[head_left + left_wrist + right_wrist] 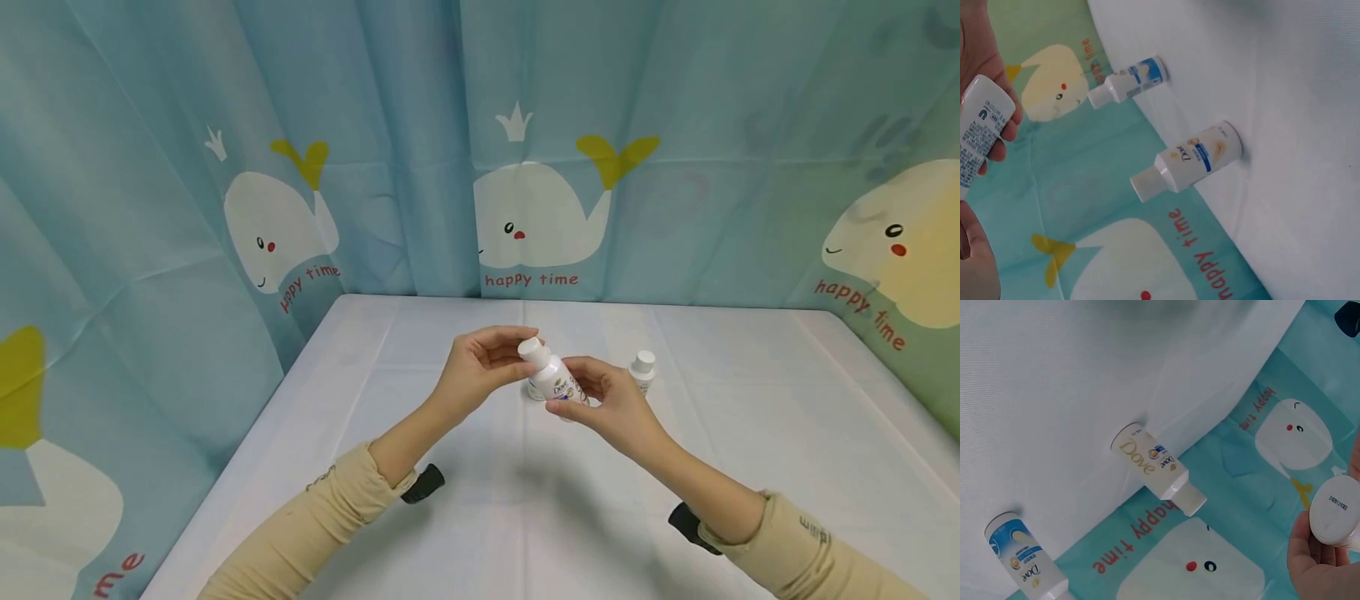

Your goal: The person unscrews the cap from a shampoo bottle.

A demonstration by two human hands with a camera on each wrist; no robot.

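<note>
A small white Dove bottle (pixel 558 379) is held tilted above the table, its cap toward the upper left. My right hand (pixel 618 408) grips its body between thumb and fingers. At the cap end, my left hand (pixel 480 362) pinches with its thumb in front and fingers behind. In the left wrist view the printed back of the held bottle (pixel 985 128) shows. The right wrist view catches its oval base (pixel 1334 509). Two more white Dove bottles stand on the table: one with a blue label (pixel 1144 75), and one with gold lettering (pixel 1147 459), mostly hidden behind the held bottle in the head view.
A white cloth covers the table (pixel 420 533). Blue-green curtains (pixel 405 100) with whale prints hang along its back and sides. The blue-labelled bottle (pixel 642 369) stands just beyond my right hand. Black pieces (pixel 423 483) show beneath both wrists.
</note>
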